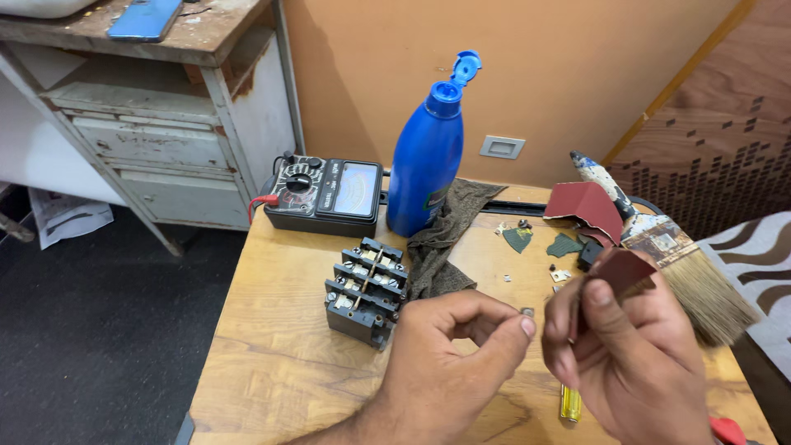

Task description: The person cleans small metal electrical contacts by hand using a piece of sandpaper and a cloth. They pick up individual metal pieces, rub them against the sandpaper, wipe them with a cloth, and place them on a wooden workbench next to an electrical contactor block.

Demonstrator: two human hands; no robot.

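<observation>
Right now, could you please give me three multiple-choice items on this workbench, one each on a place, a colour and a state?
1. Where does the meter stand?
A. left of the blue bottle
B. on the brush
C. under the cloth

2. What colour is the folded abrasive sheet in the right hand?
A. green
B. dark red
C. white

3. How is the cap of the blue bottle?
A. flipped open
B. shut
C. missing

Answers:
1. A, the meter sits at the table's far edge, directly left of the bottle.
2. B, the abrasive sheet between the right fingers is dark red.
3. A, the hinged cap stands up off the spout.

The left hand pinches a small metal part.
</observation>
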